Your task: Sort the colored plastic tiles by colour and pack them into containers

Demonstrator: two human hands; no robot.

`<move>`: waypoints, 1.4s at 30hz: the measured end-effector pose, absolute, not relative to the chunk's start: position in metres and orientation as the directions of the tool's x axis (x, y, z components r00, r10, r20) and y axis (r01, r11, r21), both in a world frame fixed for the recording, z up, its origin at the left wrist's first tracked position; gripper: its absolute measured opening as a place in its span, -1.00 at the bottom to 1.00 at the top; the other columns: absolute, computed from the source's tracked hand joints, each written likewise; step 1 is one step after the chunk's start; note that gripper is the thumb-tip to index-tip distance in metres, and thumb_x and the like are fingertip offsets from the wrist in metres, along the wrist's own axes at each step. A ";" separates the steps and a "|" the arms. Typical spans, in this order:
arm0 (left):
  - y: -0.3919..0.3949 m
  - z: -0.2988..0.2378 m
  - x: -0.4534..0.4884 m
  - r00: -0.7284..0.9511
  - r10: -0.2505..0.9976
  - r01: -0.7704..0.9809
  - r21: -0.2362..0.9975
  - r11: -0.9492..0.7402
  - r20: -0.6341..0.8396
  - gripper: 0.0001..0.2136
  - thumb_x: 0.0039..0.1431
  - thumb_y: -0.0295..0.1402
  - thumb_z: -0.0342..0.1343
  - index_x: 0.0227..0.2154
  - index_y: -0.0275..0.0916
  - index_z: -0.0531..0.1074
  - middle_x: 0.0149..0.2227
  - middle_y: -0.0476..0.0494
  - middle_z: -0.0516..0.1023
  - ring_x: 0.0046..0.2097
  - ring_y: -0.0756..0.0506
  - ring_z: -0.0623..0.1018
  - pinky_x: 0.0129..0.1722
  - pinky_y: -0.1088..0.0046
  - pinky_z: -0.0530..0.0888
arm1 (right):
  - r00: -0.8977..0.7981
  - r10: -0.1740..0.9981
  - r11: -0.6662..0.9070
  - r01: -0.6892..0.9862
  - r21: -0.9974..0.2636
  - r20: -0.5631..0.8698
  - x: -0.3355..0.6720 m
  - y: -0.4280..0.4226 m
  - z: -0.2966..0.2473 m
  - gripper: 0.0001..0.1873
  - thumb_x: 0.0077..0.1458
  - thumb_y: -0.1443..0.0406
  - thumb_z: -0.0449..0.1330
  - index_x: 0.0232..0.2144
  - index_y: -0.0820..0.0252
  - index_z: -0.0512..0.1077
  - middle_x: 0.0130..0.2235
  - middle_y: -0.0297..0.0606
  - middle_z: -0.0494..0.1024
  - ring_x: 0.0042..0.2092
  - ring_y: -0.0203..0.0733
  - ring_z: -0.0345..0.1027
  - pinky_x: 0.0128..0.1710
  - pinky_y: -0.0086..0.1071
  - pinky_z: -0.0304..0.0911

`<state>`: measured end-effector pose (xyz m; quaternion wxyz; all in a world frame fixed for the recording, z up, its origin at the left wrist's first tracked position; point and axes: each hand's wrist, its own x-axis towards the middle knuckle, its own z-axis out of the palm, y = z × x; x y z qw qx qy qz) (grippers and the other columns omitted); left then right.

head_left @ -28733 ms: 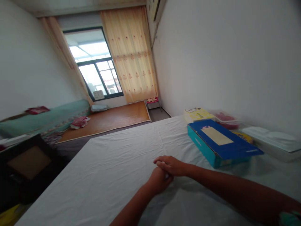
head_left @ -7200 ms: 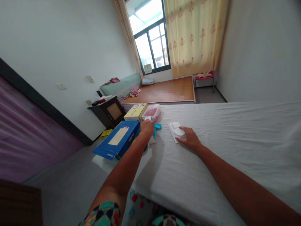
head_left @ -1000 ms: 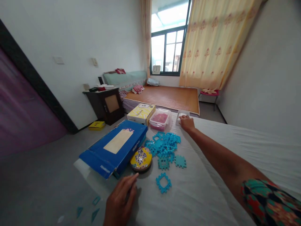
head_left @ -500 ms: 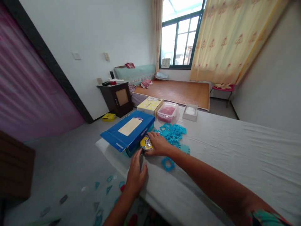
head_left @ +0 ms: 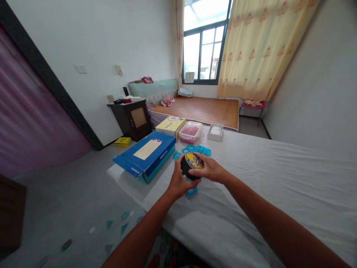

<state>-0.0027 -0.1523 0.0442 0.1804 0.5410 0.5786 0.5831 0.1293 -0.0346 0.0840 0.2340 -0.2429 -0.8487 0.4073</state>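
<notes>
Between my two hands is a round black tin (head_left: 187, 168) with a yellow printed lid, tilted so that its top faces up and to the right. My left hand (head_left: 178, 183) wraps its left side and underside. On the other side, my right hand (head_left: 208, 168) grips the lid's edge with thumb and fingers. Blue plastic interlocking pieces (head_left: 205, 150) lie on the white-covered table behind the tin, partly hidden by it and my hands. One more blue piece (head_left: 192, 192) shows just below my hands.
A large blue box (head_left: 152, 149) sits left on the table (head_left: 251, 178). Behind it stand a yellow patterned box (head_left: 170, 125), a clear container of pink material (head_left: 190, 132) and a small white box (head_left: 215, 132). Teal pieces (head_left: 124, 227) are scattered on the floor.
The tin has been lifted from beside the blue box and brought right, over the table. My left hand, open before, has closed on it along with my right. The view has shifted slightly.
</notes>
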 end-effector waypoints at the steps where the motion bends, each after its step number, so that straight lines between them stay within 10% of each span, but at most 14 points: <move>1: -0.149 0.045 -0.001 -0.326 0.838 0.425 0.859 -0.284 0.438 -0.06 -0.16 -0.28 0.38 0.26 -0.16 -0.05 0.26 -0.36 0.15 0.24 -0.28 0.30 0.11 0.18 0.42 | -0.774 0.605 0.533 0.221 -0.817 0.185 0.136 -0.033 0.086 -0.06 -0.19 -0.09 0.36 0.19 0.17 0.30 0.13 -0.08 0.42 0.11 0.10 0.32 0.16 0.01 0.18; 10: -0.131 0.057 -0.018 -0.123 0.901 0.429 0.841 -0.329 0.416 -0.08 -0.18 -0.27 0.38 0.24 -0.22 0.01 0.22 -0.37 0.25 0.22 -0.29 0.33 0.18 0.14 0.34 | -0.841 0.517 0.237 -0.039 -0.971 0.160 0.168 -0.017 0.090 -0.26 0.00 -0.07 0.24 0.14 0.19 0.33 0.07 -0.15 0.47 0.05 0.02 0.36 0.03 -0.13 0.31; 15: -0.107 0.064 -0.054 -0.333 0.901 0.387 0.912 -0.138 0.278 -0.07 -0.15 -0.16 0.35 0.26 -0.20 -0.03 0.22 -0.37 0.23 0.13 -0.23 0.42 0.02 0.21 0.47 | -0.404 0.845 0.457 0.208 -0.865 0.349 0.181 0.016 0.042 -0.07 -0.12 -0.16 0.26 0.18 0.23 0.23 0.10 0.02 0.39 0.08 0.09 0.30 0.10 0.00 0.22; 19: -0.090 0.067 -0.075 -0.333 0.916 0.493 0.869 -0.031 0.222 0.00 -0.15 -0.16 0.36 0.31 -0.19 -0.09 0.23 -0.39 0.23 0.12 -0.25 0.42 0.07 0.14 0.42 | -0.258 0.755 0.652 0.385 -0.653 0.602 0.191 0.041 0.007 0.01 -0.13 -0.19 0.25 0.21 0.30 0.16 0.15 0.12 0.29 0.18 0.15 0.17 0.17 0.06 0.13; 27: -0.070 0.100 -0.082 -0.246 0.918 0.794 0.608 0.007 0.310 -0.05 -0.13 -0.09 0.33 0.32 -0.22 0.04 0.21 -0.36 0.29 0.22 -0.36 0.30 0.22 0.01 0.20 | -0.248 0.728 0.678 0.395 -0.620 0.639 0.190 0.049 -0.009 0.02 -0.10 -0.20 0.23 0.23 0.29 0.14 0.14 0.10 0.30 0.16 0.15 0.19 0.18 0.05 0.14; 42: -0.031 0.106 -0.065 -0.285 0.928 0.369 0.921 -0.125 0.240 -0.05 -0.10 -0.04 0.32 0.32 -0.23 0.02 0.12 -0.33 0.41 -0.01 -0.22 0.51 0.03 0.16 0.43 | -0.274 0.747 0.661 0.400 -0.635 0.606 0.190 0.054 -0.018 0.01 -0.10 -0.20 0.23 0.23 0.29 0.14 0.15 0.10 0.30 0.17 0.13 0.19 0.19 0.03 0.14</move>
